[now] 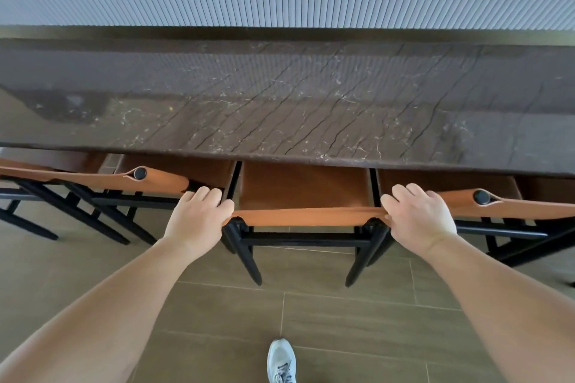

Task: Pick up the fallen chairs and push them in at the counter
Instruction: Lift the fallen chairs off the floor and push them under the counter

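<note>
Head view: left hand and right hand curl fingers over the middle chair backrest corners at the counter edge (soft sling, stiff frame; likely light).

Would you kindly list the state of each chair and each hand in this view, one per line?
middle chair: upright, seat partly under the counter, held at both backrest corners.
left chair: upright, tucked under the counter.
right chair: upright, tucked under the counter.
left hand: gripping the middle chair's left backrest corner.
right hand: gripping its right backrest corner.
</note>
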A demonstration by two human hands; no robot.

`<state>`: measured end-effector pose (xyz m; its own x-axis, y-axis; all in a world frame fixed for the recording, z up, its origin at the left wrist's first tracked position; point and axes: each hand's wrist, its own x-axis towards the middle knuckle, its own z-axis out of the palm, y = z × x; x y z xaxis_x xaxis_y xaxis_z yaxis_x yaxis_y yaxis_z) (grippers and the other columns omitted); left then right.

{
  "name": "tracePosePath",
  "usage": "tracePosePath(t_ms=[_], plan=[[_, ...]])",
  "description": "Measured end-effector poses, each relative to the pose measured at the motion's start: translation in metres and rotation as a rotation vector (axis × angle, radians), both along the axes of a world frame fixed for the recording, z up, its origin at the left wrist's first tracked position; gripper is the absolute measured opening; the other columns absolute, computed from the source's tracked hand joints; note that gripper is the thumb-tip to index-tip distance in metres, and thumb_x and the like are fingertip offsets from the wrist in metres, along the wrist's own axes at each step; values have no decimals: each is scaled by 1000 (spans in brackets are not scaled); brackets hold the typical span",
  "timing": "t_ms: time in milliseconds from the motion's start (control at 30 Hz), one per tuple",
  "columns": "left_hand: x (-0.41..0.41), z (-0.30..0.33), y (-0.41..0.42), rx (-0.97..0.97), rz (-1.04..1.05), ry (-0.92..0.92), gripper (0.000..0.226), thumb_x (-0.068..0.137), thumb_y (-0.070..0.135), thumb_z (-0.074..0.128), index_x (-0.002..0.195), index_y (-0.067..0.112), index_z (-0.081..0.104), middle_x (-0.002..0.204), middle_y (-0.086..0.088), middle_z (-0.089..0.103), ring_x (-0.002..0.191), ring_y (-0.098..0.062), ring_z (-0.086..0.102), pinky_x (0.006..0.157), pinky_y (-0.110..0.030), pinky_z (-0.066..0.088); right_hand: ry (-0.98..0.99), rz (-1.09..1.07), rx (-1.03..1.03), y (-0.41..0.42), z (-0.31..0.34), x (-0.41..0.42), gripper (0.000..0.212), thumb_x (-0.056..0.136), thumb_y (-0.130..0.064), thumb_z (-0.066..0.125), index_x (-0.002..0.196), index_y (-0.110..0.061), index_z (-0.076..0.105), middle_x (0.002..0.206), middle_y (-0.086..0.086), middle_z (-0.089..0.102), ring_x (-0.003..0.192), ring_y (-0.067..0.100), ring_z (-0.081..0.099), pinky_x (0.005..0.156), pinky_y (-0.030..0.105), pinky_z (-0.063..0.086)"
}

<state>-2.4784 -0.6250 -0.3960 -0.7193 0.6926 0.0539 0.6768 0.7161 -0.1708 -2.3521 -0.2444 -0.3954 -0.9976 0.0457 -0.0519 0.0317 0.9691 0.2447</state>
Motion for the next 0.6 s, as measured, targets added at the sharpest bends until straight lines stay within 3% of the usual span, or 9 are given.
tracePosePath(t_ms=[200,400,600], plan=[[-10,3,11,8,-20,39,27,61,-1,85,72,10,63,66,-4,48,63,-29,49,57,-35,33,104,34,-46,10,1,-6,31,53,-3,82,68,-13,57,69,4,48,65,29,49,50,32,32],[-21,-19,-1,23,54,17,22,64,-3,81,71,9,64,68,-4,48,67,-30,48,59,-39,38,108,119,-100,-11,-24,4,38,42,7,78,66,-12,56,66,7,48,59,30,49,48,32,28],[-41,-32,6,29,40,28,24,61,-4,78,72,9,62,69,-4,45,67,-29,45,59,-39,37,158,111,-101,0,-37,-10,36,43,10,73,65,-12,54,65,6,45,58,29,44,48,32,26]])
